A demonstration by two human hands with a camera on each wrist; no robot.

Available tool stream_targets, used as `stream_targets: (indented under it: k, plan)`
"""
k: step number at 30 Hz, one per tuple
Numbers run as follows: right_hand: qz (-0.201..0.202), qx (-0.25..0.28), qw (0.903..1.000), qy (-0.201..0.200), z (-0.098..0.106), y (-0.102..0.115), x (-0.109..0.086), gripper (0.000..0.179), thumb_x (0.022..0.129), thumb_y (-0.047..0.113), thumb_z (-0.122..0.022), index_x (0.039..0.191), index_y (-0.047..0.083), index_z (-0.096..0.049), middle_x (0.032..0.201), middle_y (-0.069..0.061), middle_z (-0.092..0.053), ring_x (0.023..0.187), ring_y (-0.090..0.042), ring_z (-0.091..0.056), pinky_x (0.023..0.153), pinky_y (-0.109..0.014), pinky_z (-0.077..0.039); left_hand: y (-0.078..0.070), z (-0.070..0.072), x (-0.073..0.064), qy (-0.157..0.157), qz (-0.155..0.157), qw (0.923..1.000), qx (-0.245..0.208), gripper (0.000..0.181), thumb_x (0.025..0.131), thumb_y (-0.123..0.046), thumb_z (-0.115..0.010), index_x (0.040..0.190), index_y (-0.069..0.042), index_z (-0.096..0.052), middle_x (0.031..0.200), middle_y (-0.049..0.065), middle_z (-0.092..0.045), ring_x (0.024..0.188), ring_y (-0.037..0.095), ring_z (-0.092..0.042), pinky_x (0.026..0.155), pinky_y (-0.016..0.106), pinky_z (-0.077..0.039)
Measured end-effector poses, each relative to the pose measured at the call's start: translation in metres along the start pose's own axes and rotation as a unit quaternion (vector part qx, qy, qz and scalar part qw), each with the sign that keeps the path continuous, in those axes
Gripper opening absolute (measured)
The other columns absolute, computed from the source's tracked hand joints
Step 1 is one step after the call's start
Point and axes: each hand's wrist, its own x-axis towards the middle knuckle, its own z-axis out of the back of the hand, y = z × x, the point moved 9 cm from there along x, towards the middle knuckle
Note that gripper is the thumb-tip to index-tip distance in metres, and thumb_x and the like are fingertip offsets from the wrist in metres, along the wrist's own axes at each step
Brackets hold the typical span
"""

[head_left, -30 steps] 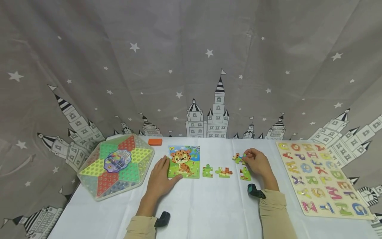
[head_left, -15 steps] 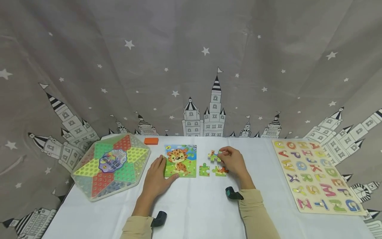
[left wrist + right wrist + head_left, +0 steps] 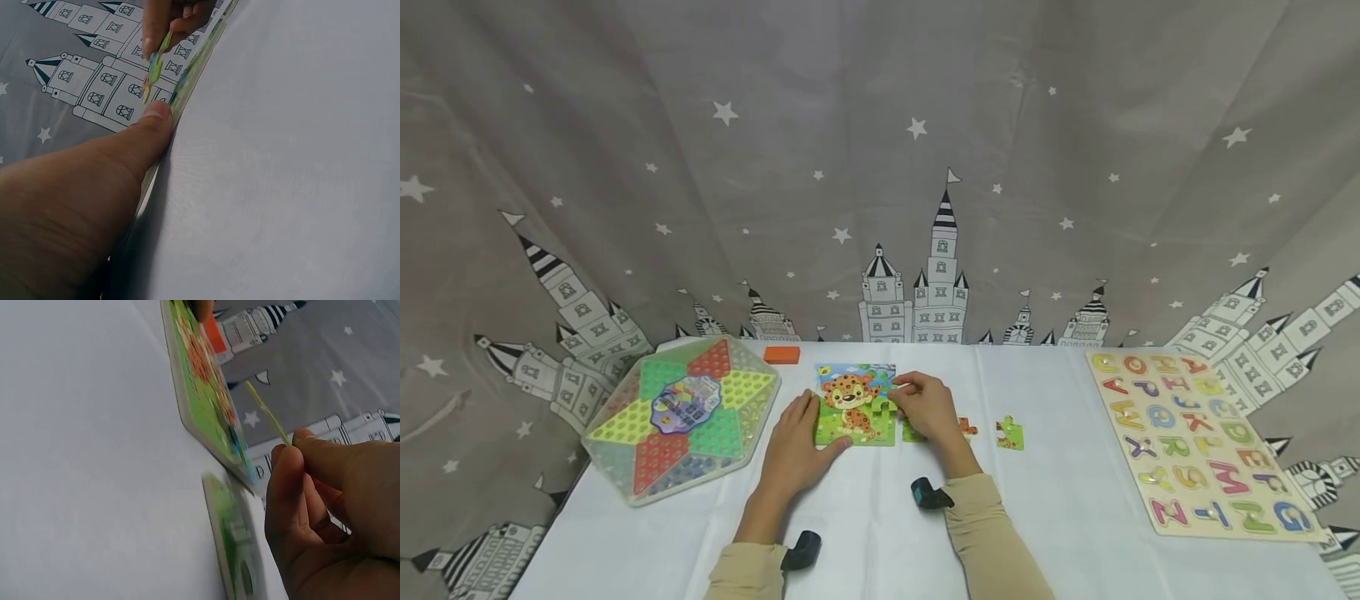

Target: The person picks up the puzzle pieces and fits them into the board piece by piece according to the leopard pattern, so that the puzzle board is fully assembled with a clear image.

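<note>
A square leopard puzzle board (image 3: 842, 433) lies on the white table. My left hand (image 3: 793, 450) rests against its left side, fingers along that edge and thumb at the front edge. Over the board's right part, my right hand (image 3: 925, 408) pinches a thin jigsaw piece (image 3: 265, 409) between thumb and forefinger. In the left wrist view that jigsaw piece is tilted steeply just above the board, beyond my left thumb (image 3: 147, 128). Right of the board, one green loose piece (image 3: 913, 433) and an orange-spotted piece (image 3: 968, 427) are partly hidden by my right hand.
A further green piece (image 3: 1011, 435) lies to the right. On the left is a hexagonal star-patterned game board (image 3: 681, 417) with a clear cover. An orange block (image 3: 782, 356) sits at the back, and a wooden alphabet board (image 3: 1202, 450) on the right. A grey castle-print curtain (image 3: 880, 125) hangs behind.
My right hand has carried the pinched jigsaw piece leftward from above the loose pieces to the board's right part. My left hand has stayed at the board's left edge.
</note>
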Motion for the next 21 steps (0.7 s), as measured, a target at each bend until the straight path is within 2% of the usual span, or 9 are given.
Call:
stream_targets:
  k: [3, 9, 16, 21]
  plan:
    - [0.007, -0.006, 0.9999, -0.004, -0.008, 0.004, 0.001, 0.021, 0.093, 0.023, -0.075, 0.11, 0.011, -0.076, 0.081, -0.002, -0.074, 0.059, -0.01, -0.067, 0.052, -0.023, -0.047, 0.001, 0.0, 0.0, -0.004, -0.001, 1.0, 0.001, 0.096, 0.09, -0.053, -0.072, 0.158, 0.002, -0.032, 0.168, 0.022, -0.024, 0.156, 0.043, -0.021, 0.125, 0.062, -0.024]
    - [0.01, -0.051, 0.9983, -0.027, -0.017, 0.01, 0.001, 0.017, 0.092, 0.022, -0.076, 0.104, 0.01, -0.077, 0.077, -0.002, -0.072, 0.06, -0.01, -0.063, 0.057, -0.025, -0.051, 0.003, -0.003, 0.001, 0.0, 0.002, 1.0, 0.01, 0.096, 0.09, -0.055, -0.071, 0.159, 0.0, -0.032, 0.168, 0.021, -0.024, 0.156, 0.042, -0.021, 0.127, 0.06, -0.023]
    - [-0.016, -0.076, 0.9957, -0.051, -0.016, 0.011, 0.001, 0.017, 0.089, 0.02, -0.077, 0.101, 0.008, -0.077, 0.076, -0.002, -0.07, 0.063, -0.012, -0.059, 0.055, -0.024, -0.047, 0.001, -0.003, 0.0, -0.007, -0.004, 1.0, 0.003, 0.097, 0.089, -0.055, -0.072, 0.158, 0.001, -0.033, 0.168, 0.022, -0.025, 0.155, 0.043, -0.022, 0.126, 0.061, -0.024]
    - [-0.019, -0.075, 0.9957, -0.049, -0.015, 0.011, 0.002, 0.015, 0.088, 0.017, -0.076, 0.099, 0.007, -0.077, 0.077, -0.002, -0.069, 0.064, -0.012, -0.058, 0.056, -0.023, -0.047, 0.001, -0.002, 0.0, -0.005, -0.005, 1.0, 0.004, 0.097, 0.089, -0.055, -0.071, 0.158, 0.001, -0.033, 0.168, 0.021, -0.024, 0.156, 0.042, -0.022, 0.126, 0.06, -0.024]
